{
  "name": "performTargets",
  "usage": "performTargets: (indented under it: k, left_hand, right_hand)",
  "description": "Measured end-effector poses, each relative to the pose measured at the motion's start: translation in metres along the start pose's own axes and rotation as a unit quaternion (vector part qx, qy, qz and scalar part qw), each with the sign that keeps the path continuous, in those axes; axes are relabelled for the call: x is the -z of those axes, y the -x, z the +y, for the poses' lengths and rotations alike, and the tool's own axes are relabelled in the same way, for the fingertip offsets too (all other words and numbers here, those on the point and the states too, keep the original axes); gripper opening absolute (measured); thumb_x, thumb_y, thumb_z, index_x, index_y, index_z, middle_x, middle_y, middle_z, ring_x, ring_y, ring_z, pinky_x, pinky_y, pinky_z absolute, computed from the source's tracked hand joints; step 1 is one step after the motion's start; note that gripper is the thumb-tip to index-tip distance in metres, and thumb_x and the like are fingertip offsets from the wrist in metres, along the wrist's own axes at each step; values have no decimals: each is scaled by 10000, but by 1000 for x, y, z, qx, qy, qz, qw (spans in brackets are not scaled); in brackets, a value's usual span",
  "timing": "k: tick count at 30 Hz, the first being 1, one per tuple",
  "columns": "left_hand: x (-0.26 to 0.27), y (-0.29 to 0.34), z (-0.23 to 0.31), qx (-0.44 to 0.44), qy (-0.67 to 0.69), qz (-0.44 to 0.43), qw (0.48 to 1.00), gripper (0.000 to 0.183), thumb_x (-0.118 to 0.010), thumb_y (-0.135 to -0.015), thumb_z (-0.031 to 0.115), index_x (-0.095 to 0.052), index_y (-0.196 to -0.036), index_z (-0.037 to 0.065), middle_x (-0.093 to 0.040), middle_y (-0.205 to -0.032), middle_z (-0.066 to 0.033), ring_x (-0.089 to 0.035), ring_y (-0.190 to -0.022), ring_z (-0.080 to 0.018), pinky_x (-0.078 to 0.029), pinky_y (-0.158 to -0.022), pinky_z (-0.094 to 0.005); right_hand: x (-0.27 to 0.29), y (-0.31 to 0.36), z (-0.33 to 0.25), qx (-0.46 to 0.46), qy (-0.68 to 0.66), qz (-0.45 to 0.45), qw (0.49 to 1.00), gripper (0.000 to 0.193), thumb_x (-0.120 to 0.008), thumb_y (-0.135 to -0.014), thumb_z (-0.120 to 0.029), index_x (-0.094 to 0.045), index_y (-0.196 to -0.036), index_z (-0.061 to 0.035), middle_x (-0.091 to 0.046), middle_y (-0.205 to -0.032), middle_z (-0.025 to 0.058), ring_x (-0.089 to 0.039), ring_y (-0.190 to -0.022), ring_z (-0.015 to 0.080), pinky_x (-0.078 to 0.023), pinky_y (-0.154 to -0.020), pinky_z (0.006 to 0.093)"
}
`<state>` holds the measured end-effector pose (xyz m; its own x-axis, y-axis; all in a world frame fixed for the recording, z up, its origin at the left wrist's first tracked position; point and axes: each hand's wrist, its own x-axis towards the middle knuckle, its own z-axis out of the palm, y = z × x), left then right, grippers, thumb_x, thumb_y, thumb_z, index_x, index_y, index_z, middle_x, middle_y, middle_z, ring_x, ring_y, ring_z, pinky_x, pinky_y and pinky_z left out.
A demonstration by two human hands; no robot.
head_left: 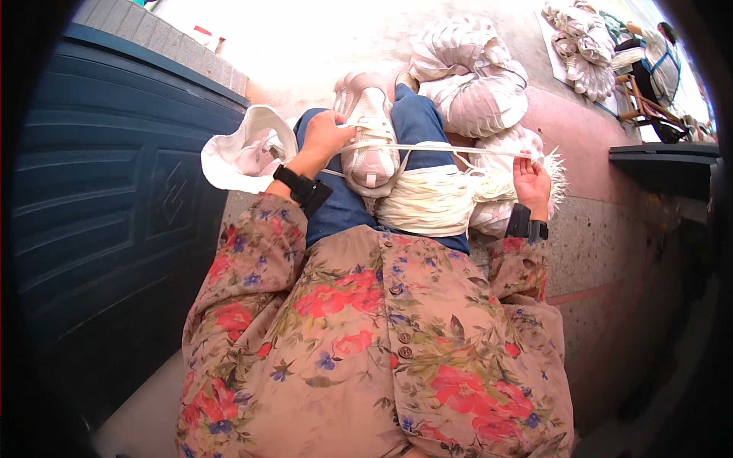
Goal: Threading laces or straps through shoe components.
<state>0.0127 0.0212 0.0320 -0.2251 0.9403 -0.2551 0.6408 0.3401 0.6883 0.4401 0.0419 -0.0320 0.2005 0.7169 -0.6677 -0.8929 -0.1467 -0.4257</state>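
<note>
A pale pink and white sneaker upper (372, 162) lies between my knees, heel toward me, with a white shoelace (439, 149) partly threaded across its opening. My left hand (327, 141) is closed at the left edge of the upper, beside the lacing; its fingertips are partly hidden. From the upper the lace runs taut to the right, where my right hand (532, 183) pinches its far end between the fingers. A thick bundle of cream shoelaces (424, 202) rests across my right thigh, its loose ends fanning out below my right hand.
Coiled stacks of nested pink-white uppers (477, 95) lie on the floor beyond my right knee. More white and pink uppers (248, 153) sit left of my left leg, near a dark blue panelled door (114, 183). Far right, another person (660, 65) is near a wooden chair (630, 98).
</note>
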Motion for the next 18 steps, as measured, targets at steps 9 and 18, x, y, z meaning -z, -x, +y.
performTargets:
  k: [9, 18]
  left_hand:
    - [0, 7, -10, -84, -132, 14, 988, 233, -567, -743, 192, -608, -853, -9, -620, -767, -251, -615, -709, -383, -486, -650, -430]
    - [-7, 30, -13, -60, 4, 10, 998, 221, -590, -780, 181, -585, -837, -33, -631, -716, -161, -610, -660, -292, -476, -634, -358]
  right_hand:
    - [20, 10, -16, -86, -101, -101, 986, 249, -336, -907, -101, -379, -663, -79, -336, -571, 14, -338, -532, 134, -317, -531, 282]
    - [85, -13, -77, 82, -145, -17, 986, 325, -357, -899, -97, -261, -590, -133, -201, -533, -29, -201, -440, 107, -189, -427, 260]
